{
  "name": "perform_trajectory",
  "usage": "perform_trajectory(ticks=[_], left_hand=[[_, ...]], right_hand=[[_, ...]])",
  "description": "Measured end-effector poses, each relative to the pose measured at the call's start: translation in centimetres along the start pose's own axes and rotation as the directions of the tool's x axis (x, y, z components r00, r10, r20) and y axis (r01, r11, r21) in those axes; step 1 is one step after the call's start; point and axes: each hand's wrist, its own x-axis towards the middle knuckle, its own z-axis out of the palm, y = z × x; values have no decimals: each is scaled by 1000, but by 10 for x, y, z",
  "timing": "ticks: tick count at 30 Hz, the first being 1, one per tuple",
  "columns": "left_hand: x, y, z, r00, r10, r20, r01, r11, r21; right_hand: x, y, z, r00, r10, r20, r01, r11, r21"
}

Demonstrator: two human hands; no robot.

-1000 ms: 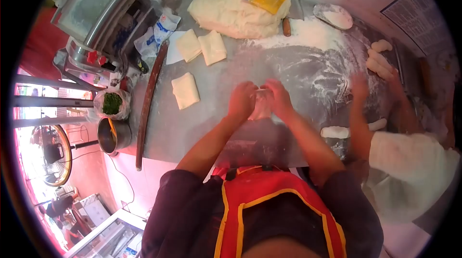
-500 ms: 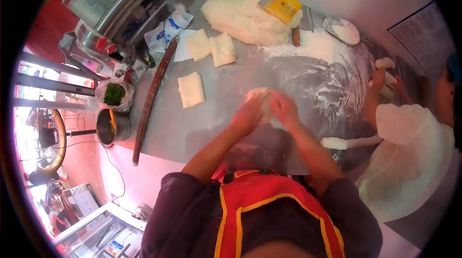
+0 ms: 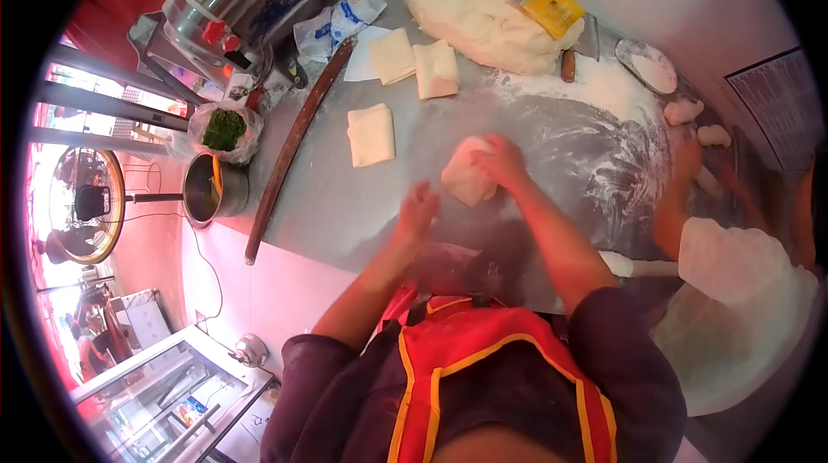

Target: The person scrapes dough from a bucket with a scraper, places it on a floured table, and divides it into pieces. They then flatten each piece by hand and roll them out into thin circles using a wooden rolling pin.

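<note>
Surface (image 3: 328, 204): grey, whitened with powder on its far right. Dough piece (image 3: 462, 174): pale, lying on the surface at mid-scene, long axis roughly near to far, its far right part covered. Right hand (image 3: 502, 163): nearer of the two, fingers laid over the dough piece's right side; whether they grip or only press, cannot tell. Left hand (image 3: 419, 207): near left of the dough piece and apart from it, so the dough lies far and right of these fingers; blurred, closure cannot be told, nothing seen held. Containers: metal pot (image 3: 236, 191), left, dark inside, with a yellow-orange implement (image 3: 216, 174); plastic bag (image 3: 249, 144), just beyond it, holding chopped greens (image 3: 224, 130); scoop (image 3: 628, 55), far right, holding white powder (image 3: 655, 75).
</note>
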Motion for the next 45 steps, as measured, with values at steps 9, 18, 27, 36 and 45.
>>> perform_trajectory(ticks=[9,18,27,36,45], left_hand=[[87,68,47,952,-235,197,224,972,78],[95,114,43,878,133,460,-180,982,60],[36,94,49,755,444,483,-644,642,417],[102,102,49,910,33,414,-168,941,294],[52,165,3,803,297,516,-529,754,389]], right_hand=[[-66,48,-64,937,190,-293,-207,978,-30],[-83,29,-53,960,-227,-166,170,939,-298],[-126,25,-19,900,-425,-96,308,777,-549],[-159,26,-31,797,595,-104,-418,668,616],[-127,26,0,831,536,149,-171,-10,985]])
